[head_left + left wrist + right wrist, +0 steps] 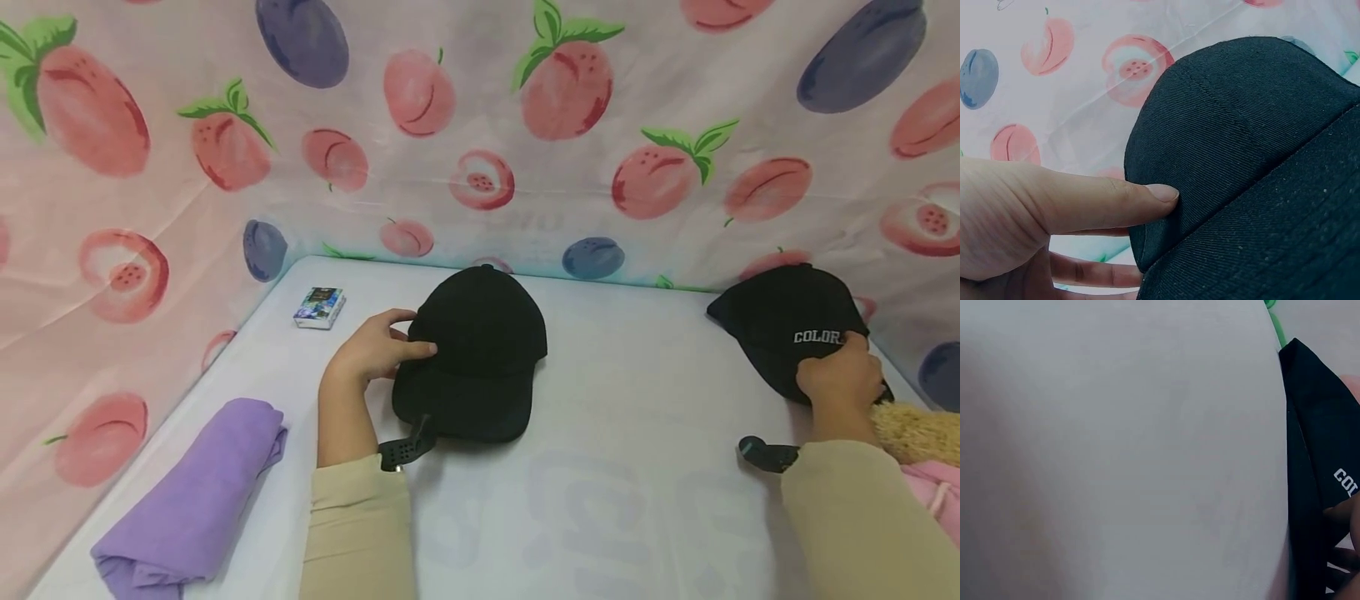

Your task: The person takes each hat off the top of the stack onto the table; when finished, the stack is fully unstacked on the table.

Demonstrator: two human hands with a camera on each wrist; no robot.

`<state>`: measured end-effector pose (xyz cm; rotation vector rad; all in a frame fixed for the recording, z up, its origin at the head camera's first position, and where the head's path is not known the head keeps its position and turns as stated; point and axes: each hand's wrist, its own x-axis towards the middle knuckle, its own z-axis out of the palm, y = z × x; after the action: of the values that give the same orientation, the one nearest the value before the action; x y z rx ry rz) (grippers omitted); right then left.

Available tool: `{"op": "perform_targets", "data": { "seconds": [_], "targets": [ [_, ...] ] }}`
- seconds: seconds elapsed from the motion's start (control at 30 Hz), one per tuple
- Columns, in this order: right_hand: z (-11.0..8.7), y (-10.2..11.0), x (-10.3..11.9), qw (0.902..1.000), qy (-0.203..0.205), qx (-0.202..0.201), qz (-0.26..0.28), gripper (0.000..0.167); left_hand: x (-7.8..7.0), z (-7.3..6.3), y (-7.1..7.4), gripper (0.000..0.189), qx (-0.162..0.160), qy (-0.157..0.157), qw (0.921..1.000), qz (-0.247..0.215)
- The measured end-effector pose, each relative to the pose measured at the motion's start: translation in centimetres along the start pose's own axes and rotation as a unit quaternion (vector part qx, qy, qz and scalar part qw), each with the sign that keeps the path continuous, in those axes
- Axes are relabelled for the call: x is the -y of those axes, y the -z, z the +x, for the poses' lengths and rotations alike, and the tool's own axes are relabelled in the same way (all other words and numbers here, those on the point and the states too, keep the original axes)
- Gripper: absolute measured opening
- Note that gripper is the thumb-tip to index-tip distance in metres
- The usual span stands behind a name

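A plain black cap [483,329] is near the middle of the white surface, its brim toward the person. My left hand [375,346] pinches the cap's left side, thumb in front and fingers behind. The left wrist view shows the thumb [1129,200] pressed on the black cloth [1222,125] just above the brim seam. At the far right, my right hand [843,379] holds a second black cap [783,300] with white "COLOR" lettering, partly covered by the hand. Only the edge of that cap [1310,431] and some fingers [1347,519] show in the right wrist view.
A folded purple cloth [198,492] lies at the left front. Behind it is a small, colourful box [319,308]. A tan fuzzy item and pink fabric [933,487] sit by the right forearm. A fruit-print curtain [480,100] borders the back and left.
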<state>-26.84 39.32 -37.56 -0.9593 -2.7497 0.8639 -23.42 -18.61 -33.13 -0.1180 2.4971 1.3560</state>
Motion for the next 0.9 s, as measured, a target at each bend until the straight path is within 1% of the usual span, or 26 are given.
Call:
{"op": "perform_targets", "data": {
  "seconds": [0.2, 0.3, 0.53, 0.63, 0.77, 0.9],
  "targets": [
    [0.4, 0.6, -0.7, 1.0000, -0.001, -0.002, -0.006, 0.080, -0.2, 0.0, -0.1, 0.078, 0.001, -0.001, 1.0000, -0.003],
    [0.6, 0.6, -1.0, 1.0000, -0.006, 0.000, 0.000, 0.081, -0.3, 0.0, -0.2, 0.078, 0.002, -0.004, 1.0000, -0.002],
    [0.7, 0.4, -0.9, 0.9995, 0.001, -0.031, 0.004, 0.079, -0.3, 0.1, -0.1, 0.077, -0.001, -0.004, 1.0000, 0.006],
    [0.3, 0.3, -0.6, 0.9991, -0.001, -0.037, 0.020, 0.078, -0.3, 0.1, -0.1, 0.077, -0.001, 0.000, 1.0000, 0.002],
    [0.0, 0.1, 0.0, 0.9975, -0.004, -0.043, 0.057, 0.076, -0.3, 0.1, -0.1, 0.076, -0.001, 0.001, 1.0000, 0.002],
    [-0.4, -0.1, 0.8, 0.9962, 0.004, -0.053, 0.070, 0.075, -0.1, 0.0, 0.0, 0.076, -0.002, 0.001, 1.0000, 0.003]
  ]
}}
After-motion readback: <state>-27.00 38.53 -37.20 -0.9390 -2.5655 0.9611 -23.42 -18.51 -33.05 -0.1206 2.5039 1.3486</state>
